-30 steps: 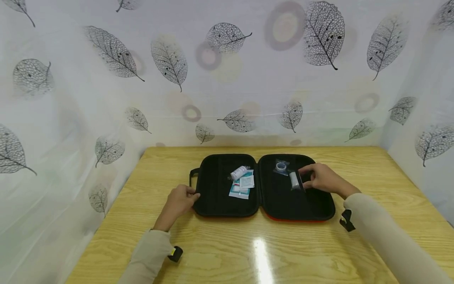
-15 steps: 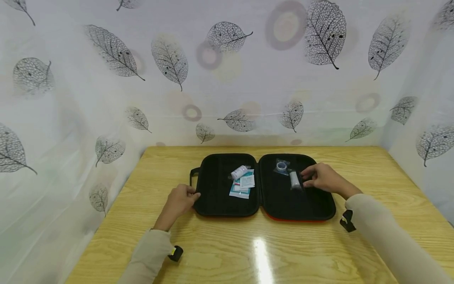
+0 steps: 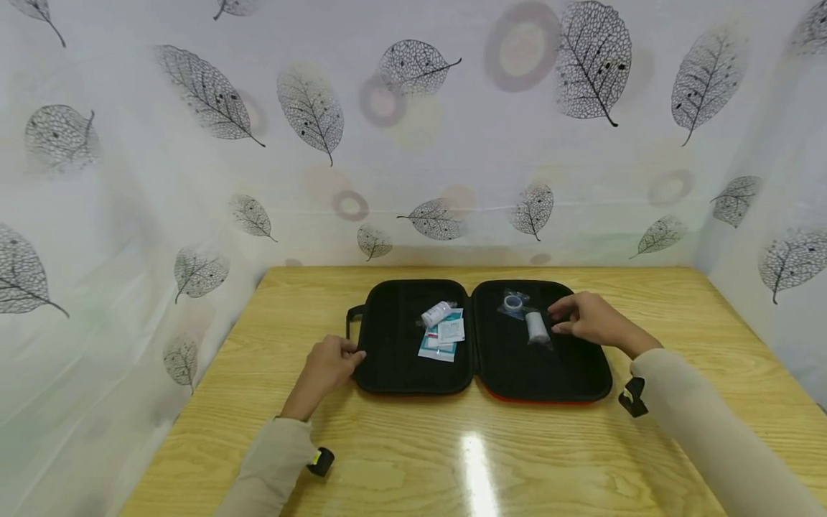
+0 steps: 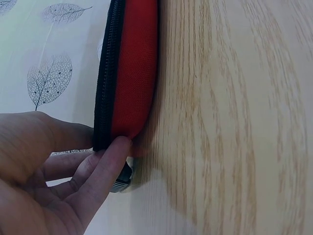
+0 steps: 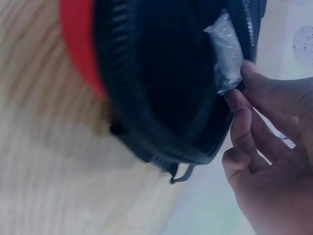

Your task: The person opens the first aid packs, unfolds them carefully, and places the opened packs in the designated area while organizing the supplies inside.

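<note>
A black-lined, red-shelled zip case [image 3: 413, 384] lies unfolded on the table. My left hand [image 3: 329, 365] pinches the rim of its left half near the handle; the left wrist view shows thumb and fingers on either side of the zipper edge [image 4: 105, 73]. My right hand [image 3: 591, 319] reaches over the right half, thumb and fingertips apart beside a white roll [image 3: 537, 327] in clear wrap. The right wrist view shows the wrapped roll [image 5: 227, 51] close to the thumb; contact there is unclear. Behind it lies a bagged tape ring [image 3: 513, 303].
In the left half lie a wrapped white roll [image 3: 436, 314] and several white-and-teal packets [image 3: 439, 350]. The case's black handle [image 3: 352, 316] sticks out at the left. A leaf-patterned sheet [image 3: 413, 165] stands behind the wooden table [image 3: 388, 459].
The dark edge that stood by my right fingertips and partly covered the roll has dropped out of sight. More of the roll shows. My right hand has shifted slightly; the left stays put.
</note>
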`<state>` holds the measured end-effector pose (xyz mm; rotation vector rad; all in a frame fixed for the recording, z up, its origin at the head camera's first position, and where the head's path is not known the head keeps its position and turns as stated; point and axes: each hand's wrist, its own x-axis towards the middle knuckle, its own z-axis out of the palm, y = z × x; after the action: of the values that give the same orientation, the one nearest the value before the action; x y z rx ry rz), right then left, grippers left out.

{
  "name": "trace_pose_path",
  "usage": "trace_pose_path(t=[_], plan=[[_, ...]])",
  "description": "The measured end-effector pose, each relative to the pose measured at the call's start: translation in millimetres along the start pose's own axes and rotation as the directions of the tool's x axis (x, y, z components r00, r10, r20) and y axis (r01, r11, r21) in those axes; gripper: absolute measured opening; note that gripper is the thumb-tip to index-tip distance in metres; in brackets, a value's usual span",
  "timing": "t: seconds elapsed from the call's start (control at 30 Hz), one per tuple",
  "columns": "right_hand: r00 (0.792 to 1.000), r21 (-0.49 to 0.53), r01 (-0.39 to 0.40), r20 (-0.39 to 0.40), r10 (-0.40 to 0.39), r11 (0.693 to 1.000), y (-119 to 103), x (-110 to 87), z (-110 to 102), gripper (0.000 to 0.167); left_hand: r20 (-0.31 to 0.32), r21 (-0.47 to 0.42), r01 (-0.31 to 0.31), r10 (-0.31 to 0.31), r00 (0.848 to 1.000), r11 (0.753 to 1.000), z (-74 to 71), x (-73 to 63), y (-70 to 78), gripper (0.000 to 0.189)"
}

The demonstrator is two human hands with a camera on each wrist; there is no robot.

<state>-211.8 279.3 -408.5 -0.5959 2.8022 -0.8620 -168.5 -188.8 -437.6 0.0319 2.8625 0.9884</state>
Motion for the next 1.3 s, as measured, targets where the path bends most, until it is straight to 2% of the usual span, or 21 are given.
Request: trace_pose_path(t=[0.37, 0.63, 0.9, 1.3], plan=[[0.996, -0.042, 0.037, -0.085, -0.04, 0.998, -25.9, 11.0, 3.9, 0.028, 0.006, 0.003, 0.0, 0.0, 1.0, 1.0, -3.1, -2.7, 3.1, 0.03], [0.993, -0.021, 0.074, -0.09, -0.076, 0.997, -49.4, 19.7, 16.5, 0.035, 0.001, -0.006, -0.012, 0.012, 1.0, 1.0, -3.0, -2.5, 2.8, 0.03], [0.996, 0.013, 0.055, -0.077, -0.054, 0.998, -67.1, 36.9, 39.0, 0.045, -0.003, 0.003, -0.024, 0.024, 1.0, 1.0, -2.1, -2.2, 2.2, 0.027], [0.995, 0.07, 0.086, -0.059, -0.082, 0.994, -99.2, 65.1, 68.0, 0.045, -0.005, -0.001, 0.02, -0.02, 1.0, 1.0, -1.2, -1.6, 3.5, 0.03]])
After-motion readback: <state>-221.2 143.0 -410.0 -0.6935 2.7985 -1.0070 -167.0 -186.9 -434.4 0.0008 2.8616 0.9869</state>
